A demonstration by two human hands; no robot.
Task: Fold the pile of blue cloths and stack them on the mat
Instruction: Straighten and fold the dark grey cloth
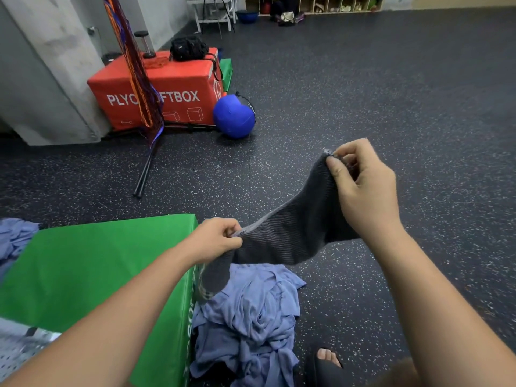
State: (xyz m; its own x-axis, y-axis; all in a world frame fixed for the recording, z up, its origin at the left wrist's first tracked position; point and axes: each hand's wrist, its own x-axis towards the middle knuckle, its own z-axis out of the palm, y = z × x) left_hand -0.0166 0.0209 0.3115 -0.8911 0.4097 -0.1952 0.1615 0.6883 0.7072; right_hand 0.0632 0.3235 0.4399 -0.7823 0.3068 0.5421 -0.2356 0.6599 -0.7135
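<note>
over the blue pile (251, 317), fingers (336, 170) of left hand (215, 238) and right hand (365, 196) pinch a ribbed dark grey cloth (293, 233) taut.

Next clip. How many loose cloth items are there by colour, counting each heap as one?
Blue cloth heaps: 2
Dark grey cloth, pinched between the left hand and the right hand: 1
Total: 3

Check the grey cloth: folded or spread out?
Spread, not folded. The grey cloth hangs stretched in the air between the left hand and right hand, each pinching its top edge.
</note>
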